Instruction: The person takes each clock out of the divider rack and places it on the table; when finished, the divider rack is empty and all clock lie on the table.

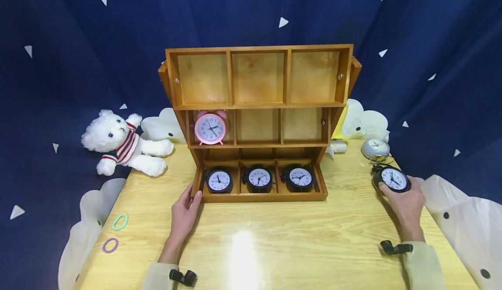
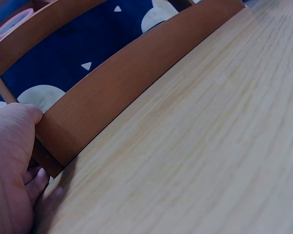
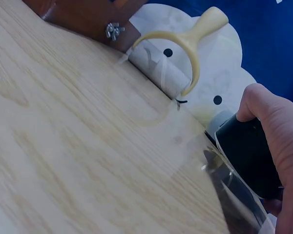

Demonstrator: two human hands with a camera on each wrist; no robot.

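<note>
A three-tier wooden display shelf (image 1: 260, 198) with square compartments stands at the middle of the table. My left hand (image 1: 183, 215) grips the left front corner of its bottom tier; in the left wrist view the thumb (image 2: 33, 113) lies against that corner. On the right, my right hand (image 1: 407, 204) holds a round black alarm clock (image 1: 394, 179), its white dial facing up. Three more black alarm clocks sit in the bottom tier: left (image 1: 218, 181), middle (image 1: 259, 179) and right (image 1: 299, 178). A pink twin-bell alarm clock (image 1: 210, 129) occupies the middle tier's left compartment.
A grey-blue alarm clock (image 1: 375, 148) lies behind my right hand. Beside the shelf are a yellow handled tool (image 3: 193, 41) and a white roll (image 3: 158, 68). On the left lie a white teddy bear (image 1: 127, 144), a green ring (image 1: 120, 222) and a purple ring (image 1: 110, 245).
</note>
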